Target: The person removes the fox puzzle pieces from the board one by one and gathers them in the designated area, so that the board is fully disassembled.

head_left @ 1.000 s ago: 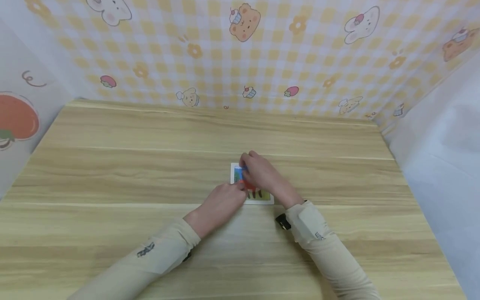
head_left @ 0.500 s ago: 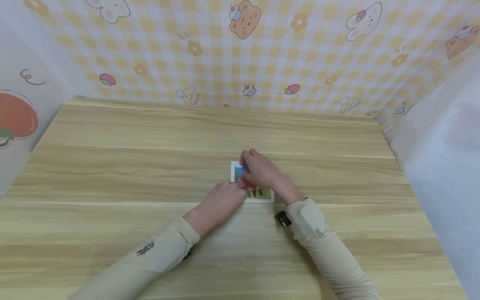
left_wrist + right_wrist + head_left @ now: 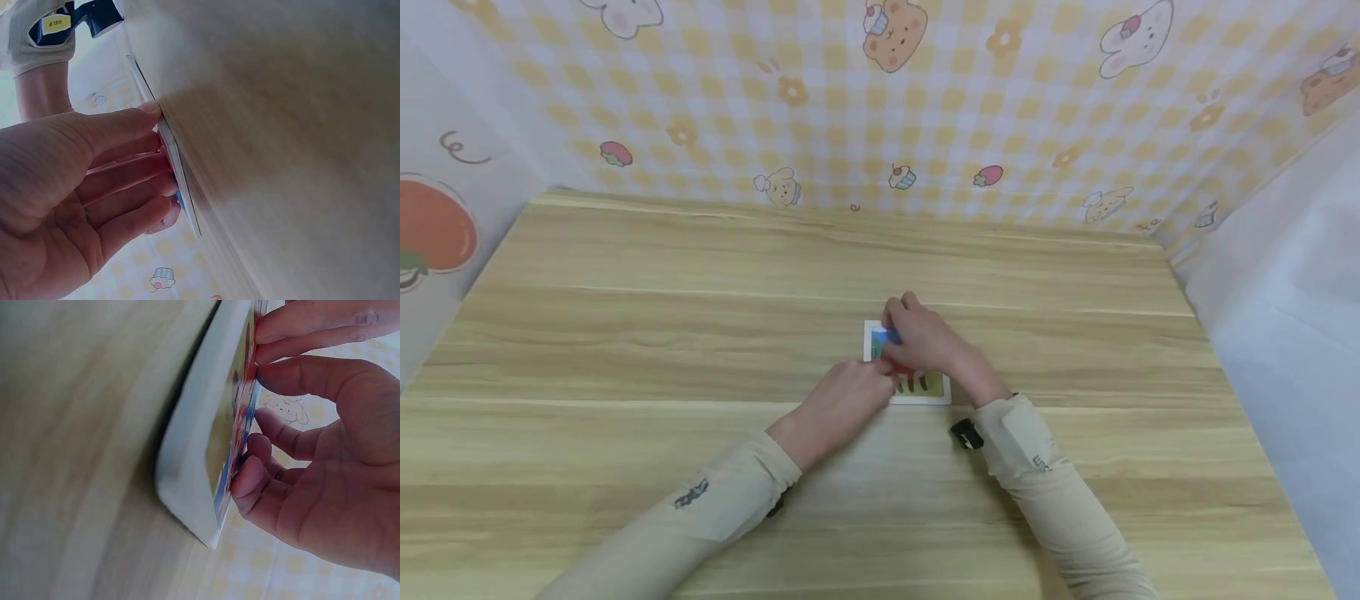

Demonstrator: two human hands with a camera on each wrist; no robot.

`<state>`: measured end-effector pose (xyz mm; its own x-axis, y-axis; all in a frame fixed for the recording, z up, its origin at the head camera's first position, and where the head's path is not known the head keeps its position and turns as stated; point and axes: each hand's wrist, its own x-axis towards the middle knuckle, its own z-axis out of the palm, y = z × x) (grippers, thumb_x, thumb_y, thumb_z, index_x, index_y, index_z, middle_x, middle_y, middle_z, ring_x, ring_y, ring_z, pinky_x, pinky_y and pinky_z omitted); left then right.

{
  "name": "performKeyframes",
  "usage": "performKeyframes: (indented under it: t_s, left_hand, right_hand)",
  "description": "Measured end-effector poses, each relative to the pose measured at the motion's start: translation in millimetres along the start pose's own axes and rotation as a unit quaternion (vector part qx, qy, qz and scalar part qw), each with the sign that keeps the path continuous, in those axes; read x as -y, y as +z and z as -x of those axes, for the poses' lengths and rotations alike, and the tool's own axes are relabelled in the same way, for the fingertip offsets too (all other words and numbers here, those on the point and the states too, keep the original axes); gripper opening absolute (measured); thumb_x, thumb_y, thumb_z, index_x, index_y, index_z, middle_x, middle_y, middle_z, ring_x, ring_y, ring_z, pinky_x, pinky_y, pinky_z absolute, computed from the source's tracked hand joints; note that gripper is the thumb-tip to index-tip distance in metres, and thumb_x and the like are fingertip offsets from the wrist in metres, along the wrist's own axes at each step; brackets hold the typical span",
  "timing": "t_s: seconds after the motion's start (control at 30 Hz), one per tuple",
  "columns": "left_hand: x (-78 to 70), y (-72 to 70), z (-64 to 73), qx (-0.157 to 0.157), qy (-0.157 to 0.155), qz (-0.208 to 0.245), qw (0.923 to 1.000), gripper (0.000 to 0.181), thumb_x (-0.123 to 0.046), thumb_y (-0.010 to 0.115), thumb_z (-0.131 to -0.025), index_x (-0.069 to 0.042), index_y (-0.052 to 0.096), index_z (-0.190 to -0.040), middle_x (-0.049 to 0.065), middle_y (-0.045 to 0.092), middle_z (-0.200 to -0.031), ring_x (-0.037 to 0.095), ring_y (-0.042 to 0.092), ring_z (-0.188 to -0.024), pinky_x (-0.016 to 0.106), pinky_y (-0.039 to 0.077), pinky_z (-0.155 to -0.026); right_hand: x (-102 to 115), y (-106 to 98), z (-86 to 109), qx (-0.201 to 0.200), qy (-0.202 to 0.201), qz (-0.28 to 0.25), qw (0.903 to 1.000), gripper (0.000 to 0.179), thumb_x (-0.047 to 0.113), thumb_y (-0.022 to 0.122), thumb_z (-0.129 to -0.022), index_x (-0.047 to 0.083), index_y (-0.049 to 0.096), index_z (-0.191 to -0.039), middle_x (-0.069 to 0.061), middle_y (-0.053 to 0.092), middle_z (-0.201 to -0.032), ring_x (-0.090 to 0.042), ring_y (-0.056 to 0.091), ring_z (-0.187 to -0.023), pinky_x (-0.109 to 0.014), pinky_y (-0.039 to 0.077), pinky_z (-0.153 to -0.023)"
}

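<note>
A thin, white-bordered picture board (image 3: 934, 388), with blue, red and green print, lies flat on the wooden table; both hands hide much of its face. My left hand (image 3: 838, 404) is at its near left side. In the left wrist view, that hand's thumb (image 3: 147, 107) touches the board near its edge and the other fingers rest on the picture side. Across the upper right of the board is my right hand (image 3: 925, 343). In the right wrist view, its bent fingertips (image 3: 249, 476) and thumb touch the picture, spaced apart, with nothing visible gripped between them.
The wooden table (image 3: 662, 258) extends around the board. A yellow-checked cloth backdrop (image 3: 820, 142) with cartoon prints stands behind it, with white side panels (image 3: 1285, 292) left and right. A black wrist device (image 3: 967, 434) sits beside the right cuff.
Both hands stay at the same places on the board, with only slight shifts of the right fingers. The head view tilts a little, moving the whole scene slightly.
</note>
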<state>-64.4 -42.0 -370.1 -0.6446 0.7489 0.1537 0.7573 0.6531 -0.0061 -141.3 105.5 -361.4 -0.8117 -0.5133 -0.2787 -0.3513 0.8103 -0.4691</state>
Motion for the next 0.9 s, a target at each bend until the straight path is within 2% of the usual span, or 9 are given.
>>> performKeyframes:
  t_s: [0.3,0.57,0.9]
  left_hand:
    - [-0.4,0.3,-0.4,-0.004,-0.002,0.001,1.0,0.011,0.003,0.066,-0.079,-0.008,0.067,-0.081,0.002,0.059,-0.082,0.008,0.044,-0.055,0.024,0.041,-0.044]
    - [-0.2,0.0,-1.2,0.003,-0.002,-0.007,1.0,0.011,0.002,0.067,-0.079,-0.008,0.068,-0.083,0.001,0.06,-0.082,0.008,0.044,-0.054,0.023,0.041,-0.045]
    - [-0.2,-0.5,-2.0,0.009,-0.004,-0.011,0.9999,0.012,0.001,0.067,-0.079,-0.01,0.068,-0.084,0.0,0.06,-0.085,0.007,0.043,-0.054,0.022,0.041,-0.045]
  right_hand:
    - [-0.3,0.0,0.1,-0.004,-0.004,-0.009,0.9999,0.03,0.012,0.064,-0.079,0.006,0.048,-0.103,-0.011,0.035,-0.105,-0.024,0.052,-0.074,-0.028,0.046,-0.063]
    - [-2.2,-1.5,-1.9,0.001,-0.015,0.005,0.9999,0.03,0.015,0.063,-0.08,0.005,0.049,-0.104,-0.008,0.043,-0.1,-0.022,0.05,-0.079,-0.03,0.045,-0.067]
    - [-5.1,-1.2,-3.2,0.002,-0.025,0.002,0.9997,0.03,0.014,0.064,-0.079,0.004,0.048,-0.103,-0.007,0.043,-0.099,-0.021,0.049,-0.078,-0.028,0.044,-0.065]
